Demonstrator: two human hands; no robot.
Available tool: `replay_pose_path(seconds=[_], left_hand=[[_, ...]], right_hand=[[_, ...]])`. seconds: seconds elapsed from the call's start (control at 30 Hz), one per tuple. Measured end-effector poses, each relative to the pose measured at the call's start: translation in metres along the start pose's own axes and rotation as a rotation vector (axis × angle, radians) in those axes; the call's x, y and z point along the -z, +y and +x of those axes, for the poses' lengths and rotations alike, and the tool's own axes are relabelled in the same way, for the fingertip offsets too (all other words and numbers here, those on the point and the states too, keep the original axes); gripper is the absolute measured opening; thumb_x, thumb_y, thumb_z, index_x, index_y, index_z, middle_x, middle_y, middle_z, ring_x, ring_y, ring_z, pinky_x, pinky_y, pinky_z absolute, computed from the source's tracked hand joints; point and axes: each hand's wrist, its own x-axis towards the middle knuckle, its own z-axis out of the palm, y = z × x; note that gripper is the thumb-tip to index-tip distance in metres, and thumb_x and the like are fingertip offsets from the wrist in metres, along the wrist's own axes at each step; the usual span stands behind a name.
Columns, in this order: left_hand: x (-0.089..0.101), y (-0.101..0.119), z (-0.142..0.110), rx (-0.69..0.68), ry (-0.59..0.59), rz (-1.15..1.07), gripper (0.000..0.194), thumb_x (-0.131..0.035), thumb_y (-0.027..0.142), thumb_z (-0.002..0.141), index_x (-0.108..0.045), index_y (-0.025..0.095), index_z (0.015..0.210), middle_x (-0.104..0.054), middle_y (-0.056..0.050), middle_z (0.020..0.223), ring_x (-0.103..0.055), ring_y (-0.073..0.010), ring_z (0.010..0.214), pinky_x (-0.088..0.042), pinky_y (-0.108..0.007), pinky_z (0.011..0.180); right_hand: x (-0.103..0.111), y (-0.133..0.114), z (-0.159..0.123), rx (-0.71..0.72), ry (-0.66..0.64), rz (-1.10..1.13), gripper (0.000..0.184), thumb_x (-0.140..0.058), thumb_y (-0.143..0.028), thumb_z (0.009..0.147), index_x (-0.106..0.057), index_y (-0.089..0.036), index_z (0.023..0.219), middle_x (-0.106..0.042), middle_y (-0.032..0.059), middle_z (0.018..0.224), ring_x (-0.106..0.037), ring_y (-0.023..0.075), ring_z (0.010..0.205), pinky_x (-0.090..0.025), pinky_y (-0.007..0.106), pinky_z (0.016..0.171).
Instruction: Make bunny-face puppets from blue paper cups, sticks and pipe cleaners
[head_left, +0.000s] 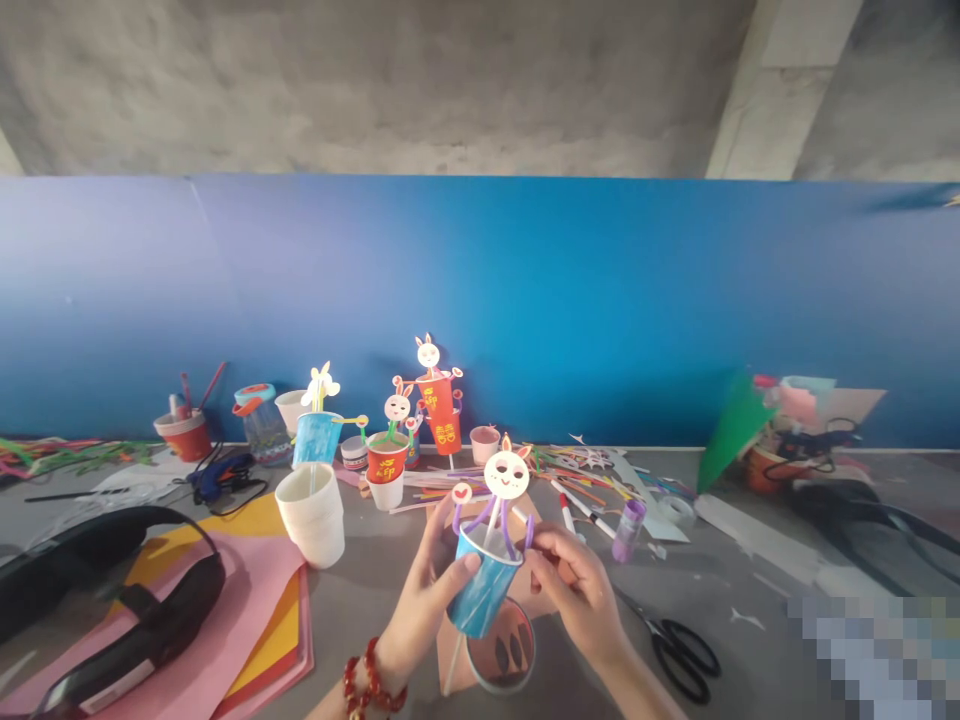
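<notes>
A blue-painted paper cup [484, 590] tilts slightly in my left hand [427, 590], thumb on its front wall. A stick runs through it, topped by a white paper rabbit face [506, 474] with pink ears. Purple pipe cleaners [469, 522] curve out of the cup as arms; the left one ends in a round paper disc with a red heart [461, 493]. My right hand [574, 580] pinches close to the bent right pipe-cleaner arm [529, 530], where no disc shows. Below the cup stands a round container [504, 680] with dark oval shapes inside, on a pinkish sheet.
Finished-looking rabbit cups, one blue [318, 440] and several red [444, 415], stand behind. White cups [313, 515] and coloured paper [255, 570] lie left, with a black headset [150, 630]. Right are black scissors [682, 650], a glue stick [628, 530], markers [583, 508] and scraps.
</notes>
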Motion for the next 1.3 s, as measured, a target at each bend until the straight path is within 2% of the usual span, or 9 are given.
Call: replay_pose_path(seconds=[0.2, 0.37, 0.57, 0.7, 0.83, 0.97, 1.13, 1.3], left_hand=[[0.002, -0.001, -0.001, 0.033, -0.006, 0.011, 0.069, -0.076, 0.038, 0.08, -0.048, 0.035, 0.144, -0.051, -0.005, 0.15, -0.041, -0.032, 0.141, -0.04, -0.042, 0.113], [0.005, -0.008, -0.001, -0.01, 0.044, 0.029, 0.071, -0.078, 0.036, 0.079, -0.048, 0.034, 0.144, -0.046, -0.005, 0.154, -0.033, -0.0329, 0.145, -0.034, -0.043, 0.117], [0.003, -0.007, 0.0, -0.019, 0.039, -0.002, 0.074, -0.077, 0.034, 0.08, -0.045, 0.032, 0.146, -0.05, -0.007, 0.151, -0.036, -0.0335, 0.144, -0.038, -0.042, 0.115], [0.003, -0.006, -0.001, -0.021, 0.043, 0.025, 0.075, -0.077, 0.034, 0.08, -0.043, 0.031, 0.147, -0.046, -0.007, 0.154, -0.031, -0.0345, 0.146, -0.034, -0.045, 0.117], [0.006, -0.009, -0.002, -0.023, 0.031, 0.047, 0.075, -0.077, 0.036, 0.08, -0.044, 0.032, 0.147, -0.043, -0.007, 0.155, -0.027, -0.0352, 0.147, -0.03, -0.047, 0.119], [0.007, -0.009, -0.001, -0.034, 0.022, 0.057, 0.075, -0.077, 0.036, 0.081, -0.042, 0.033, 0.147, -0.043, -0.008, 0.155, -0.031, -0.0355, 0.145, -0.031, -0.048, 0.118], [0.004, -0.003, -0.002, -0.023, 0.024, 0.097, 0.078, -0.077, 0.038, 0.08, -0.041, 0.029, 0.148, -0.046, -0.011, 0.153, -0.033, -0.0357, 0.145, -0.031, -0.049, 0.118], [0.0, 0.005, -0.001, -0.035, 0.003, 0.096, 0.082, -0.078, 0.037, 0.079, -0.038, 0.03, 0.15, -0.045, -0.009, 0.154, -0.034, -0.0337, 0.144, -0.035, -0.043, 0.117]], right_hand=[[-0.001, -0.002, -0.001, -0.01, 0.028, 0.027, 0.02, -0.06, -0.036, 0.093, -0.068, -0.021, 0.083, -0.056, -0.0004, 0.075, -0.054, 0.0128, 0.056, -0.049, 0.022, 0.05], [-0.001, 0.001, -0.002, -0.007, 0.09, 0.054, 0.019, -0.059, -0.037, 0.094, -0.07, -0.021, 0.09, -0.063, 0.0035, 0.086, -0.056, 0.0135, 0.059, -0.052, 0.023, 0.051], [-0.001, 0.003, -0.002, 0.0, 0.117, 0.053, 0.014, -0.063, -0.034, 0.092, -0.07, -0.023, 0.099, -0.065, 0.004, 0.094, -0.058, 0.0124, 0.058, -0.053, 0.023, 0.051], [-0.002, 0.004, -0.004, -0.003, 0.068, 0.05, 0.018, -0.063, -0.035, 0.092, -0.07, -0.025, 0.106, -0.067, 0.0055, 0.098, -0.059, 0.0144, 0.063, -0.052, 0.023, 0.052], [-0.002, 0.006, -0.005, -0.029, 0.019, 0.058, 0.017, -0.061, -0.035, 0.094, -0.071, -0.024, 0.101, -0.065, 0.0049, 0.093, -0.059, 0.015, 0.063, -0.051, 0.023, 0.053], [-0.002, 0.007, -0.006, -0.05, 0.013, 0.077, 0.017, -0.06, -0.035, 0.094, -0.071, -0.024, 0.101, -0.064, 0.0036, 0.089, -0.059, 0.015, 0.063, -0.051, 0.023, 0.053], [-0.001, 0.005, -0.005, -0.041, 0.004, 0.075, 0.02, -0.06, -0.036, 0.094, -0.071, -0.025, 0.108, -0.067, 0.0061, 0.096, -0.063, 0.0198, 0.077, -0.053, 0.025, 0.061], [-0.001, 0.007, -0.006, -0.056, -0.034, 0.096, 0.02, -0.059, -0.036, 0.095, -0.069, -0.026, 0.108, -0.065, 0.0036, 0.09, -0.059, 0.0153, 0.064, -0.05, 0.023, 0.054]])
